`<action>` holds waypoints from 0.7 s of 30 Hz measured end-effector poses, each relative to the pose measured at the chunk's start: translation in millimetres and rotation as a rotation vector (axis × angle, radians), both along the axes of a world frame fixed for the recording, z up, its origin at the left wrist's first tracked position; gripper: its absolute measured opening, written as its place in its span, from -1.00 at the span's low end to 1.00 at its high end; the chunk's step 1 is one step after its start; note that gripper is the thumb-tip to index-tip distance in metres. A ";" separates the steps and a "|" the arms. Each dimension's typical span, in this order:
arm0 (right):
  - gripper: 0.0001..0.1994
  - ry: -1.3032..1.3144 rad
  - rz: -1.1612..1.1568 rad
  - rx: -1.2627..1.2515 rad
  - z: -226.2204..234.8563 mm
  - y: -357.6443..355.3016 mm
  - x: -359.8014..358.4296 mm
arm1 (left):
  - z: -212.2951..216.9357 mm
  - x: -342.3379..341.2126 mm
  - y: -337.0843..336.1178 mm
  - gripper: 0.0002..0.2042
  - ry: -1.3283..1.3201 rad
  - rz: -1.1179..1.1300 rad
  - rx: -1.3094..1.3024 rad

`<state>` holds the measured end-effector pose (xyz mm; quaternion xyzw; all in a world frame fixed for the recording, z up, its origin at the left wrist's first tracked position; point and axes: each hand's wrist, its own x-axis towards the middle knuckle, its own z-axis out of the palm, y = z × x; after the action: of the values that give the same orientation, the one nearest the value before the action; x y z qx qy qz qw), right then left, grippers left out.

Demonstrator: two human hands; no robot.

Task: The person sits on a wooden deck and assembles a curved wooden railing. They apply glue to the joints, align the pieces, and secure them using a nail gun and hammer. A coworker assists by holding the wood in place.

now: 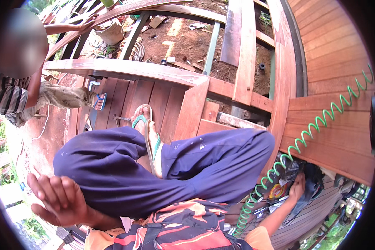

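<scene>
My left hand (60, 200) is raised beside my left knee, its fingers loosely bent and the thumb apart, with nothing visible in it. On the other side, my right hand (296, 188) reaches down to a heap of gear on the deck. It is against a black plastic bag (291, 170) and dark cloth (311, 183); its fingertips are hidden there. Close by lies a red and yellow packet (278, 191), among small loose items too cluttered to name. A green coiled air hose (298, 146) runs past this heap.
Wooden boards (243, 54) and a rail (125, 66) frame an opening over bare soil (183, 41). Another person (12, 91) in a striped shirt stands at the left, one hand on a curved wooden rail (112, 14). Plank cladding (333, 46) rises at the right.
</scene>
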<state>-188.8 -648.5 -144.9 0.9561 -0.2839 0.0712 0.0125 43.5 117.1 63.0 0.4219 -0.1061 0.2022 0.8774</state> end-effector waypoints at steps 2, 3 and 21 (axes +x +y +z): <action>-0.68 -0.520 -0.135 0.570 24.2 3.7 -4.6 | 2.6 1.2 4.9 -0.72 -0.043 -0.015 -0.167; -0.68 -0.999 -0.216 1.150 35.8 6.6 -7.9 | 3.5 4.9 0.8 -0.76 -0.069 -0.034 -0.290; -0.83 0.602 0.855 0.876 -27.5 366.9 547.0 | 0.4 24.4 -0.8 -0.80 -0.168 -0.348 -0.453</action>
<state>358.2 -281.6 -172.4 0.8792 0.1319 -0.3208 -0.3266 67.9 116.3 63.4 0.1724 -0.2011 0.1016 0.9589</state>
